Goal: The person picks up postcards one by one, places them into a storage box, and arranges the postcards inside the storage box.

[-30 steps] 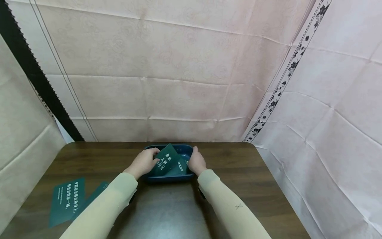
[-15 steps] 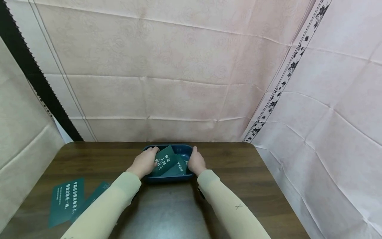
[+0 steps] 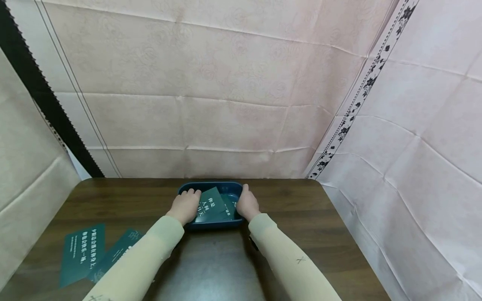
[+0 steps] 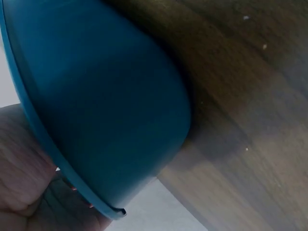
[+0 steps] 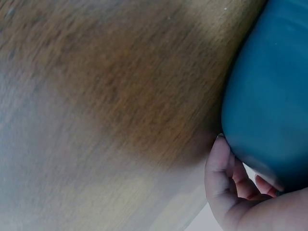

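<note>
A dark blue plastic tray [image 3: 203,185] sits on the brown wooden table [image 3: 301,217] near its far edge. Inside it lie green cards with white lettering [image 3: 209,205], stacked at a slant. My left hand [image 3: 185,206] grips the tray's left rim, fingers curled over the edge. My right hand [image 3: 247,204] grips the right rim. The left wrist view shows the tray's outer wall [image 4: 106,106] above my left hand [image 4: 26,178]. In the right wrist view the thumb of my right hand [image 5: 226,180] presses the tray's wall [image 5: 269,106].
Two more green cards [image 3: 80,253] lie overlapping on the table at the near left. Pink cloth [image 3: 211,83] hangs behind and to both sides of the table. A black strip [image 3: 34,79] runs down the cloth at the left.
My left hand let go of the top green card, which settled flat in the tray, and shifted to the tray's left rim. The right hand stayed put.
</note>
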`<state>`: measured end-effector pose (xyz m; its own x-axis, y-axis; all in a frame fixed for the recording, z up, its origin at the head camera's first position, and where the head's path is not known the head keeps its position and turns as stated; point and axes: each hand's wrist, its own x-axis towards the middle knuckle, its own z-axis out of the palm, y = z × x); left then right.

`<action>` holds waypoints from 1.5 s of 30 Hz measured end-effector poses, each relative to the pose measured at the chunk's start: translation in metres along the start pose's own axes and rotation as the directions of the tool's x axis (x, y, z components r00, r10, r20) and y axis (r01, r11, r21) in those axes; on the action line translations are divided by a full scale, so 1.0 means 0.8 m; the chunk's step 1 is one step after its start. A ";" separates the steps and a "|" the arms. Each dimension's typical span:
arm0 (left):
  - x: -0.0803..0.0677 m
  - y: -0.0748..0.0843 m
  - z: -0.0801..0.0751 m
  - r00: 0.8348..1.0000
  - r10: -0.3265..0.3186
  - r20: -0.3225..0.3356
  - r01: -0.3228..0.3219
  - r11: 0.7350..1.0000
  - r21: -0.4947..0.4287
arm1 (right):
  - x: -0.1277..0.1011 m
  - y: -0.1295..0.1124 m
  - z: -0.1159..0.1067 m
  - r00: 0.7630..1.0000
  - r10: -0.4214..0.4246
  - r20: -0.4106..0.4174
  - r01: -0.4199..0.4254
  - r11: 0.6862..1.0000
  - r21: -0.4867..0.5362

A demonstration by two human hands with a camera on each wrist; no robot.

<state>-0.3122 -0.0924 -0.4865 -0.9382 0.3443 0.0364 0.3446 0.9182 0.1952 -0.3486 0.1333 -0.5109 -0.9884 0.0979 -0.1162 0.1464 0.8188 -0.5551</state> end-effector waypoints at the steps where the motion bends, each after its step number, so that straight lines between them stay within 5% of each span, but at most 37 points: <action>1: -0.002 0.001 0.000 1.000 0.003 -0.001 -0.003 1.000 0.004 | 0.000 0.000 0.000 1.000 -0.001 0.003 0.001 1.000 -0.001; 13: -0.015 0.003 0.006 1.000 0.002 0.018 -0.001 0.998 -0.067 | -0.006 0.003 0.009 1.000 -0.007 0.018 0.007 1.000 -0.001; 21: -0.013 0.005 0.013 0.997 -0.050 0.066 0.055 0.995 -0.084 | -0.007 0.004 0.012 1.000 -0.002 0.016 0.003 1.000 -0.021; 29: -0.026 0.004 0.006 0.999 -0.016 -0.033 0.011 0.991 -0.130 | -0.007 0.005 0.013 1.000 -0.005 0.025 0.006 1.000 -0.008; 37: -0.064 -0.019 -0.025 0.989 -0.044 -0.143 0.006 0.967 -0.255 | -0.001 0.003 0.002 0.999 -0.031 0.006 0.032 0.999 -0.018; 41: -0.093 -0.045 -0.039 0.995 -0.072 -0.069 0.049 0.956 -0.290 | 0.004 0.002 -0.005 1.000 -0.018 0.005 0.018 1.000 -0.025; 45: -0.125 -0.073 -0.047 0.988 -0.099 0.116 0.129 0.947 -0.293 | 0.003 0.001 -0.006 1.000 -0.017 0.018 0.017 1.000 -0.011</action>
<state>-0.2398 -0.1874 -0.4645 -0.9574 0.2722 -0.0969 0.1955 0.8572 0.4764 -0.3507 0.1369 -0.5078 -0.9899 0.0736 -0.1213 0.1286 0.8267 -0.5477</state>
